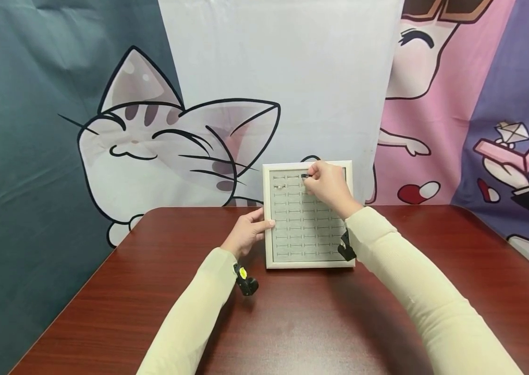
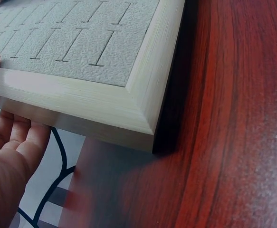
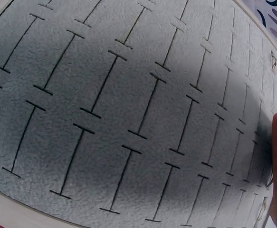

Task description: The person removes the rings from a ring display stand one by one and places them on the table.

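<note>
A ring display board [image 1: 294, 245] in a pale frame stands upright on the table, its grey padded face cut with rows of I-shaped slits. My left hand [image 1: 245, 232] grips the frame's left side, thumb on the front; in the left wrist view the left hand [image 2: 14, 147] has its other fingers bent at the outer side. Near the top row, my right hand [image 1: 330, 185] pinches a small dark ring-like piece [image 1: 304, 176] against the padding; its exact shape is hidden by the fingers. A silvery ring [image 1: 279, 187] sits in a slit at upper left.
The reddish-brown wooden table [image 1: 287, 323] extends on both sides of the board. Behind it hangs a cartoon-printed cloth [image 1: 320, 78] with a cat. A small black camera is strapped to each wrist.
</note>
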Demonstrator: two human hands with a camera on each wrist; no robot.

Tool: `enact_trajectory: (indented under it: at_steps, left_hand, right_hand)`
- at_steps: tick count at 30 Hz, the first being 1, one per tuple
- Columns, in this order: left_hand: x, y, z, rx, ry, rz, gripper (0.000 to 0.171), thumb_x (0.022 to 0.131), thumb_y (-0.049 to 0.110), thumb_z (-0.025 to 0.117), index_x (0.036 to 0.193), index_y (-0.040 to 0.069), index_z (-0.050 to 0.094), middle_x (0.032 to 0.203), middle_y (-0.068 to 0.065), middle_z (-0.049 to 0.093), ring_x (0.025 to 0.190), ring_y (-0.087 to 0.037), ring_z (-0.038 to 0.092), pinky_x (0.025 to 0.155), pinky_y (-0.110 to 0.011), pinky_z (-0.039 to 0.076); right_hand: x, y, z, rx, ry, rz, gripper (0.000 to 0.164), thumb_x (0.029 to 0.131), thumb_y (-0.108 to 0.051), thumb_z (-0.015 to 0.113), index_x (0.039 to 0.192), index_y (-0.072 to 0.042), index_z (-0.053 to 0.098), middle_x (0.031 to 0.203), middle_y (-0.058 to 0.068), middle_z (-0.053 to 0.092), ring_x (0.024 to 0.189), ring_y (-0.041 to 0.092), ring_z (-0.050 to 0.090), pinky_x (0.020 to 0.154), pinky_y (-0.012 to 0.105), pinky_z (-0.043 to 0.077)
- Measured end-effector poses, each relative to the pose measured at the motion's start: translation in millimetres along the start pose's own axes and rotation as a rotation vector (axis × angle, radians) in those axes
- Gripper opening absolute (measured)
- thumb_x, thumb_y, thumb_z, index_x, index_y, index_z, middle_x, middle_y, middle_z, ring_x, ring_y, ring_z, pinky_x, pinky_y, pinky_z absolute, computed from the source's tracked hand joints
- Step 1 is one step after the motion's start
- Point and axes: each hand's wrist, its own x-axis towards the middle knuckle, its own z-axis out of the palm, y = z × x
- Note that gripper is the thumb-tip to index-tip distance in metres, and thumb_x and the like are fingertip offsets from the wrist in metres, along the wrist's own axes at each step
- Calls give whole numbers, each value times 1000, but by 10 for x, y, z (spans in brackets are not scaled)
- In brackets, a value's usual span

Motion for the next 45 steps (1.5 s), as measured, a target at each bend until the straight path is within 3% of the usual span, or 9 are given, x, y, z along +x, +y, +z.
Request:
enact_trajectory:
  at_steps: [9,21,33,39,45]
  left_hand:
    - [7,-1,-1,-1,0,3,48,85,4,63,132,13,53,122,-13,59,90,-16,64,83,-37,53]
    - [6,4,5,15,9,-5,48,85,5,64,132,13,53,121,-13,60,89,-14,65,82,-36,53]
    - [-33,13,-9,17,-19,45,50,84,10,67,132,13,53,119,-12,61,92,-18,65,82,-37,53]
    - [-49,48,7,27,-5,0,49,85,8,65,132,15,53,122,-12,60,92,-16,64,86,-40,51]
    - [-15,1,17,21,21,-7,48,85,6,64,131,15,54,121,-12,60,90,-16,65,83,-37,53]
  right_hand:
    - [15,66,-25,70,-29,19,7,81,-9,58,85,-3,56,74,10,66,56,11,63,52,19,45]
    - [-10,139,-46,130,7,-13,8,77,-8,58,83,-1,59,69,8,66,52,6,60,52,19,47]
    - [-47,203,-73,364,32,37,8,75,2,54,76,-5,51,62,1,58,50,5,61,54,24,54]
    - [-148,185,-134,362,5,22,8,76,2,55,76,-5,52,60,-1,59,52,5,61,53,19,51]
    - [-253,299,-111,355,-23,30,6,75,2,55,77,-4,53,61,-1,59,54,7,62,56,22,53]
